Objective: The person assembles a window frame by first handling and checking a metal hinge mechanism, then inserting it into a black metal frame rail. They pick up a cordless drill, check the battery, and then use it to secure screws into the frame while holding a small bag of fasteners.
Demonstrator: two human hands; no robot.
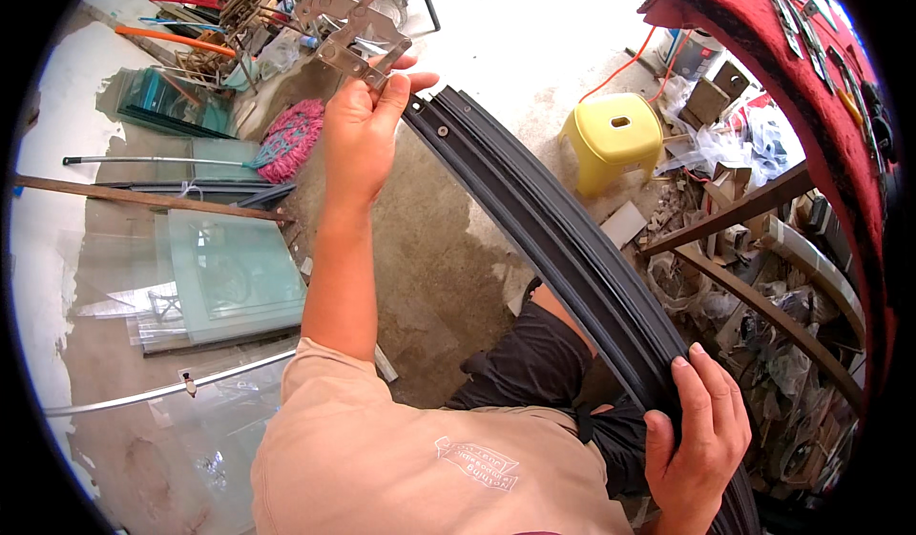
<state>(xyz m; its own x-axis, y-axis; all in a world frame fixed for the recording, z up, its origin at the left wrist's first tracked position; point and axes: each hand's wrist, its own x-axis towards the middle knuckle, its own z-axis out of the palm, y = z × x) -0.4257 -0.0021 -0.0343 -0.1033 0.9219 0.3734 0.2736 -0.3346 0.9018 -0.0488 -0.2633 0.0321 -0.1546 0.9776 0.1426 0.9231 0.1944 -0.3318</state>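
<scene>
A long dark grey grooved frame profile (539, 206) slants across in front of me, from the upper middle to the lower right. A screw head shows near its far end. My left hand (364, 129) is raised by that end, its thumb and fingers closed on a silvery jointed metal hinge (355, 50) with several linked arms. Some fingers pass behind the metal, and whether the hinge touches the profile I cannot tell. Lower down, my right hand (704, 430) grips the profile, thumb on one side and fingers across the other.
Right of the profile stand a yellow plastic stool (611, 148), a red-covered bench (744, 10) with metal parts on it, and scrap with plastic bags (754, 134). Glass panes (229, 272) lean at the left, near a pink mop head (289, 139). Clutter fills the far left.
</scene>
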